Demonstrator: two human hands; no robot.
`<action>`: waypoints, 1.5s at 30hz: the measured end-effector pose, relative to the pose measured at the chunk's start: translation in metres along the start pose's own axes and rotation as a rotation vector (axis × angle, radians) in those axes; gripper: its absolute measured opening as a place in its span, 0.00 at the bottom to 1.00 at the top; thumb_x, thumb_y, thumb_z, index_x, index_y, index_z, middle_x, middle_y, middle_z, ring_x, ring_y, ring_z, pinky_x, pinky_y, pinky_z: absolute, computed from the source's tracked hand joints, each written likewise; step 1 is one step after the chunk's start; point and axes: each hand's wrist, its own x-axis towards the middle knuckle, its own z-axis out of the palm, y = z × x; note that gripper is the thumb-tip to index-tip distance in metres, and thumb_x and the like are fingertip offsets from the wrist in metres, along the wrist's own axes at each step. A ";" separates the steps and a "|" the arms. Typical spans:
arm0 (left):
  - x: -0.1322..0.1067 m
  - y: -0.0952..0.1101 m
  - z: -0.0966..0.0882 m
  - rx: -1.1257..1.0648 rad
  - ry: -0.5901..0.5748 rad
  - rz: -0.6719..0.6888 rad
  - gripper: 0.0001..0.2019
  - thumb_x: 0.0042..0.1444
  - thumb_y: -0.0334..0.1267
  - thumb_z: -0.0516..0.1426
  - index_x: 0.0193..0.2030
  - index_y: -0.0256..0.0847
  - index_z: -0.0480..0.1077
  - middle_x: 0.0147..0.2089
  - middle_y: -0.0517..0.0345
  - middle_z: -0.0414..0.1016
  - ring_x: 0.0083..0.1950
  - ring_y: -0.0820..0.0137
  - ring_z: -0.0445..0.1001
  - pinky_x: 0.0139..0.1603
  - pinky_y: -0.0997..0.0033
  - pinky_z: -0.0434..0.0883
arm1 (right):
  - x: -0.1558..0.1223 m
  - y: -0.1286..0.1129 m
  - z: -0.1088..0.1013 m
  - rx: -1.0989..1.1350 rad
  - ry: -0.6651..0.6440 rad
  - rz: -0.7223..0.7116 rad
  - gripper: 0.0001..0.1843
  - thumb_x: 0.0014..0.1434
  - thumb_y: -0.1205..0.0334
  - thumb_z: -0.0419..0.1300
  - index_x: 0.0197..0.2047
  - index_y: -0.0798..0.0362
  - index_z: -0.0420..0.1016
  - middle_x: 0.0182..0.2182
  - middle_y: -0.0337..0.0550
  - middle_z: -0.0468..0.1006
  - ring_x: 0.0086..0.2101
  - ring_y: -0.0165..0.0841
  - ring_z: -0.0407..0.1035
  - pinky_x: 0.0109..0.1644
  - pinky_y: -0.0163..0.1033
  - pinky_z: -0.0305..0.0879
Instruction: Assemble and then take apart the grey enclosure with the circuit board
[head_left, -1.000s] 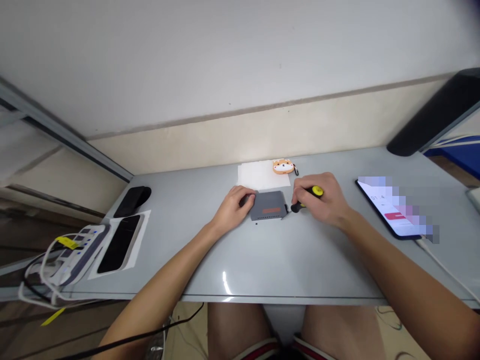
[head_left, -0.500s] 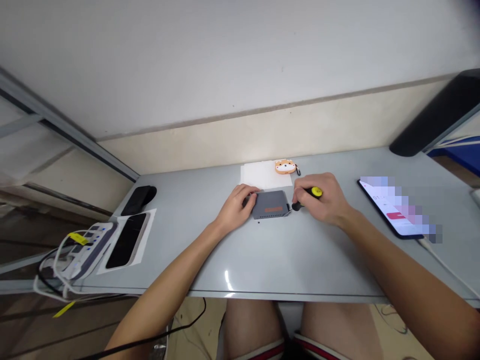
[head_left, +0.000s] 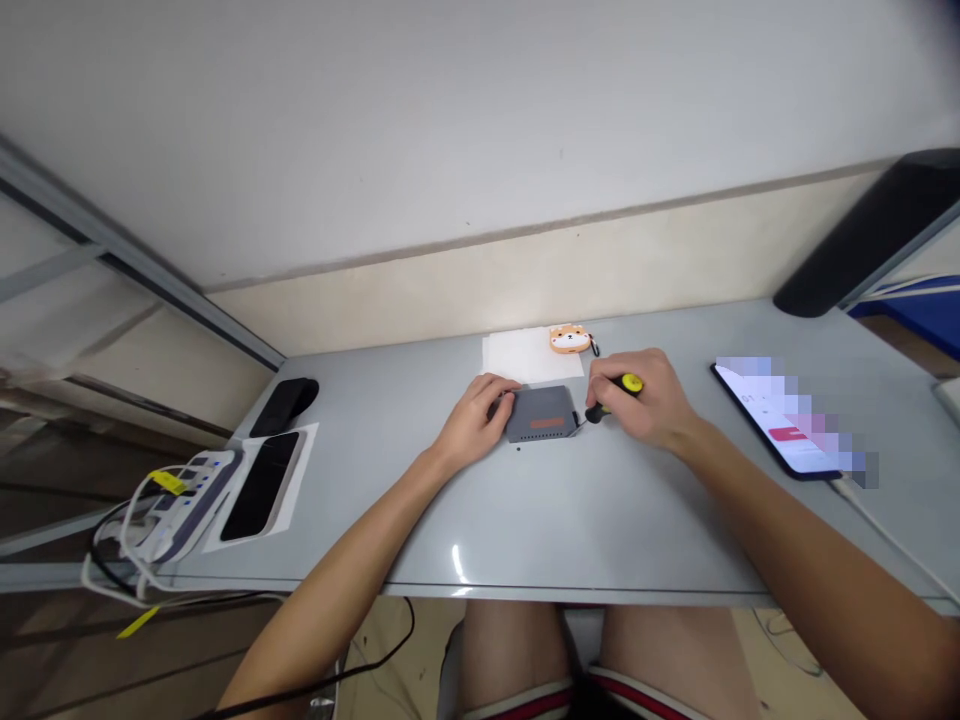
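A flat dark grey box (head_left: pixel 541 410) with an orange-red label and a row of small holes along its front lies on the grey desk. My left hand (head_left: pixel 478 415) grips its left side, thumb near the front and fingers round the back. In my right hand (head_left: pixel 645 395), closed in a fist, is a screwdriver (head_left: pixel 632 383) with a black and yellow handle. Its thin shaft points left and down, with the tip at the box's front right corner; whether it touches is too small to tell. A tiny dark piece (head_left: pixel 518 449) lies just in front of the box.
Behind the box are white paper (head_left: pixel 517 355) and an orange dog-face case (head_left: pixel 570 339). A lit phone (head_left: pixel 780 420) with a cable lies right. To the left are a dark phone (head_left: pixel 262 485), a power strip (head_left: pixel 199 505) with cables, and a black object (head_left: pixel 281 405).
The camera view has shifted slightly. Both hands, the box and the screwdriver keep nearly the same places relative to each other.
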 end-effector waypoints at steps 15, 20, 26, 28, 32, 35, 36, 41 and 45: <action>-0.001 0.000 -0.001 -0.025 -0.013 0.046 0.11 0.73 0.34 0.51 0.53 0.43 0.75 0.50 0.50 0.79 0.52 0.64 0.78 0.55 0.60 0.77 | 0.000 0.001 -0.003 -0.017 -0.031 0.010 0.14 0.55 0.65 0.52 0.19 0.50 0.66 0.17 0.38 0.71 0.21 0.29 0.63 0.28 0.38 0.55; 0.000 0.002 -0.002 -0.024 -0.027 0.040 0.11 0.72 0.34 0.52 0.53 0.44 0.75 0.50 0.50 0.79 0.52 0.63 0.78 0.55 0.59 0.78 | 0.000 0.002 -0.004 -0.020 -0.038 0.012 0.14 0.54 0.65 0.52 0.18 0.50 0.64 0.17 0.37 0.71 0.21 0.29 0.62 0.28 0.37 0.54; -0.001 -0.001 -0.001 -0.027 -0.036 0.018 0.11 0.72 0.34 0.53 0.54 0.44 0.75 0.51 0.50 0.79 0.52 0.63 0.78 0.54 0.59 0.78 | 0.001 0.001 -0.002 -0.057 -0.042 0.013 0.13 0.54 0.63 0.51 0.19 0.49 0.63 0.16 0.37 0.71 0.20 0.29 0.62 0.28 0.38 0.52; -0.001 -0.002 -0.001 -0.027 -0.036 0.018 0.12 0.71 0.34 0.53 0.54 0.44 0.75 0.51 0.50 0.79 0.52 0.63 0.78 0.54 0.58 0.78 | 0.001 0.000 -0.001 -0.057 -0.055 -0.010 0.13 0.54 0.62 0.51 0.19 0.49 0.62 0.16 0.37 0.70 0.20 0.29 0.61 0.29 0.38 0.52; -0.001 -0.002 -0.001 -0.031 -0.031 0.019 0.12 0.71 0.34 0.53 0.54 0.43 0.76 0.51 0.50 0.78 0.52 0.63 0.78 0.55 0.59 0.78 | 0.001 -0.001 -0.002 -0.026 -0.051 -0.003 0.13 0.54 0.63 0.51 0.19 0.49 0.62 0.16 0.36 0.68 0.20 0.29 0.61 0.28 0.38 0.51; -0.001 -0.002 -0.001 -0.020 -0.040 0.019 0.12 0.71 0.34 0.52 0.53 0.43 0.76 0.51 0.50 0.79 0.52 0.63 0.78 0.54 0.59 0.78 | 0.000 -0.001 -0.001 -0.016 -0.040 0.006 0.12 0.53 0.63 0.51 0.19 0.49 0.62 0.16 0.36 0.69 0.20 0.29 0.61 0.28 0.38 0.51; 0.000 -0.002 -0.001 -0.016 -0.041 0.019 0.12 0.71 0.34 0.52 0.53 0.44 0.76 0.50 0.50 0.79 0.52 0.63 0.78 0.54 0.59 0.78 | 0.000 -0.001 -0.001 -0.023 -0.038 0.004 0.12 0.53 0.63 0.51 0.19 0.49 0.62 0.16 0.36 0.69 0.20 0.29 0.61 0.28 0.38 0.52; 0.000 -0.002 -0.001 -0.029 -0.037 0.020 0.11 0.71 0.33 0.53 0.53 0.43 0.75 0.50 0.50 0.79 0.51 0.64 0.78 0.54 0.60 0.78 | 0.001 0.001 0.000 -0.028 -0.047 0.003 0.12 0.54 0.62 0.51 0.19 0.49 0.63 0.17 0.37 0.71 0.20 0.29 0.63 0.28 0.38 0.53; 0.000 -0.001 -0.002 -0.039 -0.039 0.026 0.11 0.71 0.33 0.52 0.53 0.43 0.75 0.50 0.50 0.79 0.52 0.64 0.78 0.54 0.61 0.77 | 0.002 0.001 -0.003 0.006 -0.034 0.038 0.13 0.53 0.62 0.50 0.18 0.49 0.62 0.16 0.37 0.71 0.20 0.29 0.62 0.27 0.37 0.53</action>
